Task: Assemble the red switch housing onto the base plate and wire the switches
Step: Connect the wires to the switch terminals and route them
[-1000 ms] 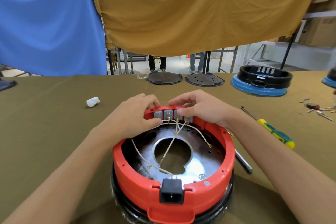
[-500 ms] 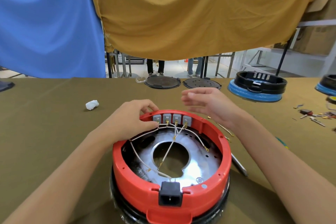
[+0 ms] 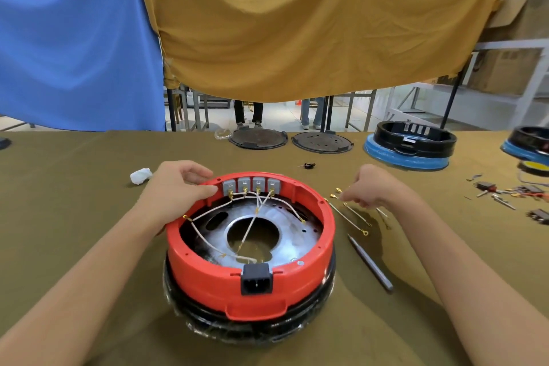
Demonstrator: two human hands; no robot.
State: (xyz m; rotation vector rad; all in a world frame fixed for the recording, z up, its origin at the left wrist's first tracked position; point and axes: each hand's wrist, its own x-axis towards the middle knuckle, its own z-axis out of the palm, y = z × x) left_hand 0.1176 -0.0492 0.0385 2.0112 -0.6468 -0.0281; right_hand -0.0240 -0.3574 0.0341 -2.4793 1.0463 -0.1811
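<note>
Two hands parted, right hand [image 3: 375, 187] now at loose wires [image 3: 350, 214]

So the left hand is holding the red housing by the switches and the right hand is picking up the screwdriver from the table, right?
Not the screwdriver. The head view shows the right hand pinching loose wires on the table beside the red housing. The left hand does hold the housing by the switches.
</note>
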